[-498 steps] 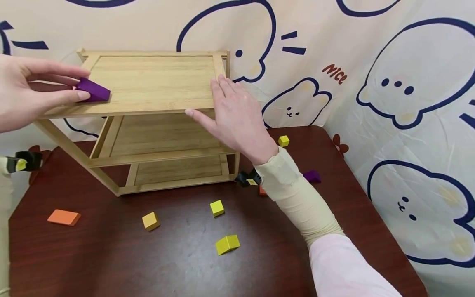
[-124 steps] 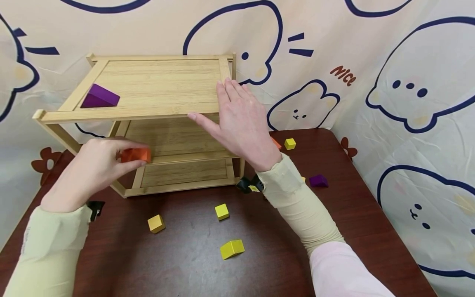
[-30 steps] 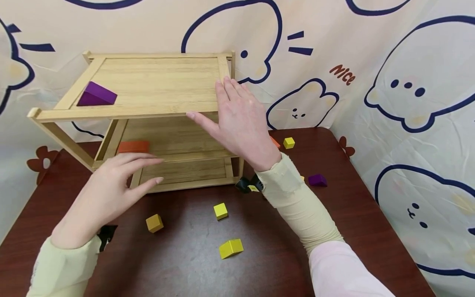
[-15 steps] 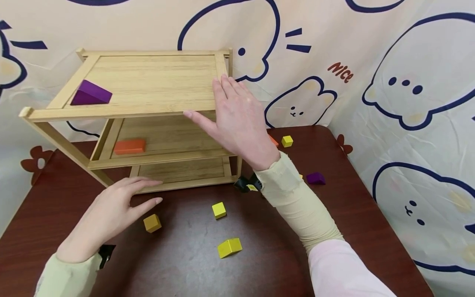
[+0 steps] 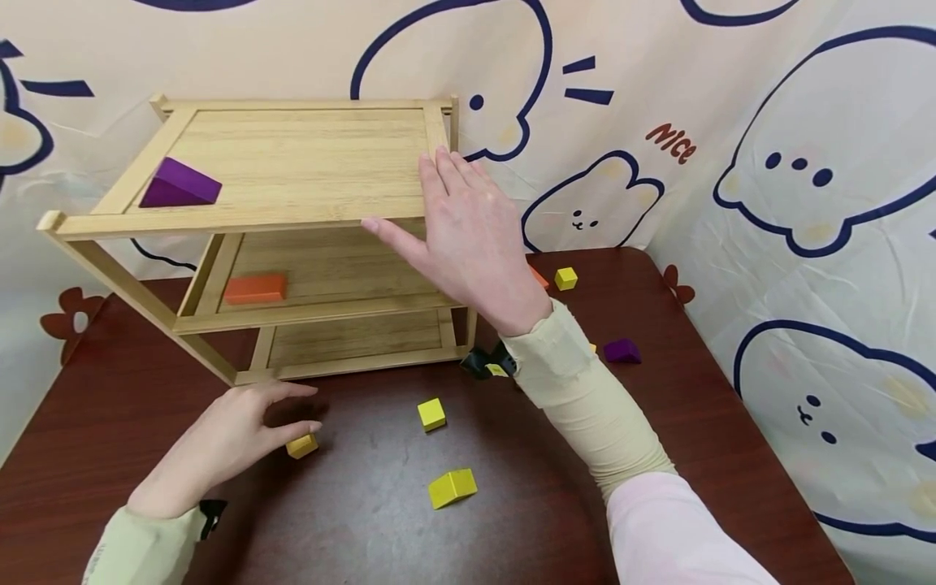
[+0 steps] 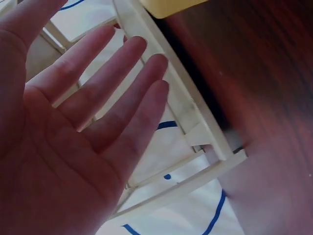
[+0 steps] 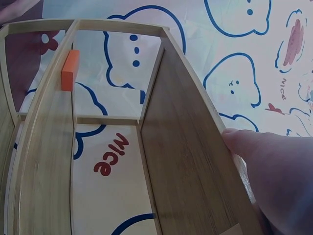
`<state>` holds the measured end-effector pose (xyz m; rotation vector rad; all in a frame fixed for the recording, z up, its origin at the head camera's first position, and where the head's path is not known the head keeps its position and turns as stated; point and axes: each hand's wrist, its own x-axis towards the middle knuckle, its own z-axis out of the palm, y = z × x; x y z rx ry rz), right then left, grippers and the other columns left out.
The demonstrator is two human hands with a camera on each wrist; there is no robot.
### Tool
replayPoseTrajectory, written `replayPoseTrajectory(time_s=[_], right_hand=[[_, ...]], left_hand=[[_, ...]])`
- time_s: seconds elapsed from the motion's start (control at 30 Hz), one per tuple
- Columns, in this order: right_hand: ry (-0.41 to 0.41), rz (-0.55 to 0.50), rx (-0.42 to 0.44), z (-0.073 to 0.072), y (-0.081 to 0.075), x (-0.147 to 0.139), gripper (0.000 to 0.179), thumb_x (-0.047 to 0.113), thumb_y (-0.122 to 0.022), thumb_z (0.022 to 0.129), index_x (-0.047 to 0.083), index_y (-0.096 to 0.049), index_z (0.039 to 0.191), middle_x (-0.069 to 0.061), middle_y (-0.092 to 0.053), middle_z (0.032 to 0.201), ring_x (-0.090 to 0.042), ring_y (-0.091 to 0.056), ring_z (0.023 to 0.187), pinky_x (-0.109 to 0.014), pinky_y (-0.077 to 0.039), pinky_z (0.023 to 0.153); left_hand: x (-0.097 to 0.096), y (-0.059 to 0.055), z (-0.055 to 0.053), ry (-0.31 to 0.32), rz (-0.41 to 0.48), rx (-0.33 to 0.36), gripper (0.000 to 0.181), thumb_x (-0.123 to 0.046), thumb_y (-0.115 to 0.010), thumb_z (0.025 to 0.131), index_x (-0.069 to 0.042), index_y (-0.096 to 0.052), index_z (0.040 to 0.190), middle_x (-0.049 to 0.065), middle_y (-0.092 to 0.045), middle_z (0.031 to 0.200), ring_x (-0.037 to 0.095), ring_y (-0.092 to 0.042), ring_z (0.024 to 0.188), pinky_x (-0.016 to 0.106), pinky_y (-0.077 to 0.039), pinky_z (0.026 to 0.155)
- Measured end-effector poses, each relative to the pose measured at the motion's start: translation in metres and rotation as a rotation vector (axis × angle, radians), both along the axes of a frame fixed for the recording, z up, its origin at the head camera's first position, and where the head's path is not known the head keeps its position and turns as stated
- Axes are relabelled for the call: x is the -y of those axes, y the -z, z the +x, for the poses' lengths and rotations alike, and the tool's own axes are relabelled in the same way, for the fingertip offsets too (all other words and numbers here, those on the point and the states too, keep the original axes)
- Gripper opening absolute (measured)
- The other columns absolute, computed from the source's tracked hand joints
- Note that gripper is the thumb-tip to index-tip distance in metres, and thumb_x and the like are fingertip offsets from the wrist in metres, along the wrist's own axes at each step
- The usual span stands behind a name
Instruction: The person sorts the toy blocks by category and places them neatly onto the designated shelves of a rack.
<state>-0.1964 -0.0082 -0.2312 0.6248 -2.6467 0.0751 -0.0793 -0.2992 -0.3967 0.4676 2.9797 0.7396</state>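
My left hand [image 5: 227, 435] is low over the table, in front of the wooden shelf. Its fingers are spread, with the thumb overlapping an orange-yellow block [image 5: 302, 446] in the head view; the left wrist view shows the palm holding nothing and a block's corner [image 6: 171, 7] at the top. My right hand [image 5: 475, 240] rests flat on the right end of the three-tier wooden shelf [image 5: 307, 162], thumb at its front edge. A purple wedge block [image 5: 179, 184] sits at the left of the top tier. An orange block [image 5: 256, 288] lies on the middle tier.
On the table [image 5: 351, 520] lie a yellow cube [image 5: 431, 414] and a yellow roof-shaped block [image 5: 452, 488]. Behind my right forearm are a purple block [image 5: 622, 351], another yellow cube [image 5: 566, 279] and a partly hidden orange block [image 5: 539, 277]. A printed cloth [image 5: 585, 41] hangs behind.
My left hand set the purple wedge on the top tier and the orange block on the middle tier, let go, then came down to the orange-yellow block. The right hand stays put.
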Motion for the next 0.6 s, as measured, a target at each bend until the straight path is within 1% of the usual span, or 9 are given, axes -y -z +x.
replayPoseTrajectory(time_s=[0.13, 0.27, 0.37, 0.5, 0.6], right_hand=[[0.004, 0.003, 0.008, 0.000, 0.000, 0.000, 0.104, 0.084, -0.024, 0.092, 0.004, -0.039, 0.156, -0.013, -0.040, 0.158, -0.024, -0.034, 0.148, -0.032, -0.016, 0.123], [0.000, -0.001, 0.001, 0.000, 0.000, 0.000, 0.104, 0.084, -0.025, 0.092, 0.004, -0.040, 0.155, -0.013, -0.041, 0.158, -0.024, -0.034, 0.148, -0.031, -0.016, 0.123], [-0.005, -0.008, -0.009, 0.000, 0.000, 0.000, 0.103, 0.084, -0.026, 0.092, 0.003, -0.041, 0.155, -0.014, -0.042, 0.157, -0.024, -0.035, 0.147, -0.031, -0.016, 0.123], [-0.007, -0.017, -0.011, 0.000, 0.000, 0.000, 0.103, 0.084, -0.026, 0.092, 0.003, -0.042, 0.155, -0.014, -0.042, 0.157, -0.024, -0.036, 0.147, -0.032, -0.019, 0.122], [-0.004, -0.021, -0.006, 0.000, 0.000, 0.000, 0.103, 0.084, -0.027, 0.092, 0.004, -0.042, 0.155, -0.013, -0.042, 0.157, -0.024, -0.036, 0.147, -0.032, -0.019, 0.122]], left_hand=[[0.001, 0.005, -0.001, -0.014, -0.011, 0.049, 0.051, -0.050, -0.078, 0.088, -0.013, -0.074, 0.122, 0.012, -0.070, 0.124, 0.037, -0.063, 0.117, 0.059, -0.052, 0.091], [0.002, 0.009, 0.000, 0.000, 0.000, 0.058, 0.050, -0.048, -0.080, 0.086, -0.014, -0.075, 0.121, 0.007, -0.072, 0.120, 0.032, -0.065, 0.114, 0.055, -0.053, 0.090], [0.002, 0.013, 0.000, 0.017, 0.012, 0.055, 0.049, -0.049, -0.082, 0.084, -0.015, -0.075, 0.119, -0.001, -0.073, 0.113, 0.024, -0.067, 0.107, 0.049, -0.055, 0.086], [0.003, 0.018, 0.000, 0.020, 0.012, 0.053, 0.050, -0.048, -0.086, 0.079, -0.017, -0.076, 0.117, -0.008, -0.073, 0.105, 0.012, -0.068, 0.095, 0.039, -0.055, 0.078], [0.003, 0.020, 0.000, 0.013, 0.008, 0.067, 0.049, -0.046, -0.086, 0.079, -0.016, -0.076, 0.116, -0.015, -0.071, 0.090, 0.005, -0.065, 0.083, 0.033, -0.054, 0.073]])
